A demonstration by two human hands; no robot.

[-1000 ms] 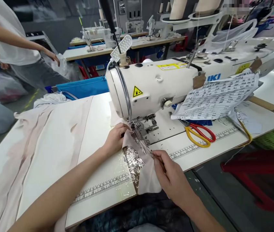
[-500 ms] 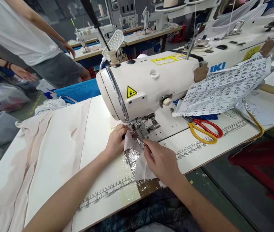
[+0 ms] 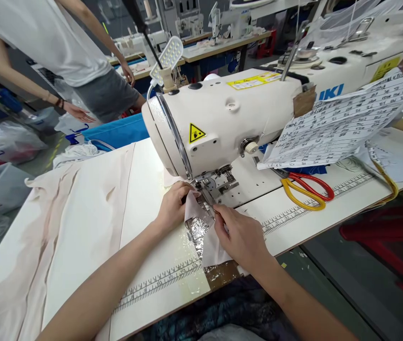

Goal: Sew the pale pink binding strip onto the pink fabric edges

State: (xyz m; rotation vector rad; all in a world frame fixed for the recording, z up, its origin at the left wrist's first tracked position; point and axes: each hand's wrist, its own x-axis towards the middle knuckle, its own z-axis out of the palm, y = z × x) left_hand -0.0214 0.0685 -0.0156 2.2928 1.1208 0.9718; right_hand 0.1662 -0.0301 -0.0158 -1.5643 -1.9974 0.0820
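A white sewing machine [image 3: 219,118] stands across the table, with its needle area low at the left end. My left hand [image 3: 174,203] is closed beside the presser foot, fingers curled at the edge of a pale pink fabric piece [image 3: 216,246]. Pinched between thumb and fingers, the same fabric is in my right hand [image 3: 240,233], just in front of the machine. Between my hands the fabric folds over a shiny taped patch [image 3: 198,232] of the table. My left fingertips are partly hidden behind the fabric and machine head.
Scissors with red and yellow handles [image 3: 306,190] lie right of my right hand, near a handwritten paper sheet [image 3: 340,124]. Pale fabric panels [image 3: 59,227] cover the table's left side. A printed ruler [image 3: 159,284] runs along the front edge. Another person [image 3: 62,52] stands beyond the table.
The view has shifted slightly, and the person beyond the table has moved to the right. My hands keep nearly the same place on the fabric.
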